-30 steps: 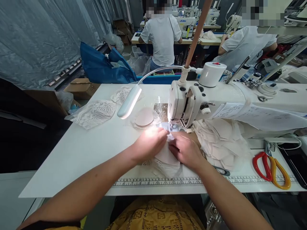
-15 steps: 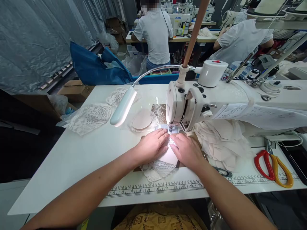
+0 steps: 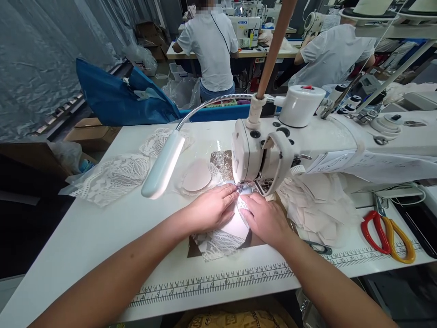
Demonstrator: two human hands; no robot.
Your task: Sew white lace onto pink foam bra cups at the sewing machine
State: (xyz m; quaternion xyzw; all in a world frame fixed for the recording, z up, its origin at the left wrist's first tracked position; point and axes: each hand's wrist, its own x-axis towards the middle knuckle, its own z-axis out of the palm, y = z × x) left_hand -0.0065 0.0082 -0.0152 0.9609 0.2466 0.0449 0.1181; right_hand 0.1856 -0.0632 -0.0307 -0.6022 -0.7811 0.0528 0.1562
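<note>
My left hand (image 3: 210, 207) and my right hand (image 3: 264, 218) lie flat, fingers stretched, on a pale piece with a white lace edge (image 3: 223, 234). Their fingertips reach the needle foot (image 3: 244, 187) of the white sewing machine (image 3: 300, 146). The piece runs under the foot, lit by the gooseneck lamp (image 3: 162, 166). A finished pale cup (image 3: 197, 177) lies just behind my left hand.
White lace pieces (image 3: 111, 177) lie at the table's left; a pile of pale cut pieces (image 3: 319, 205) sits under the machine arm. Red and yellow scissors (image 3: 387, 232) rest at the right. A printed ruler (image 3: 218, 280) runs along the front edge. Two people sit at machines behind.
My hands have gone from pinching and gathering the piece to lying flat on it, and have slid it toward the needle. The view has tilted and drawn closer.
</note>
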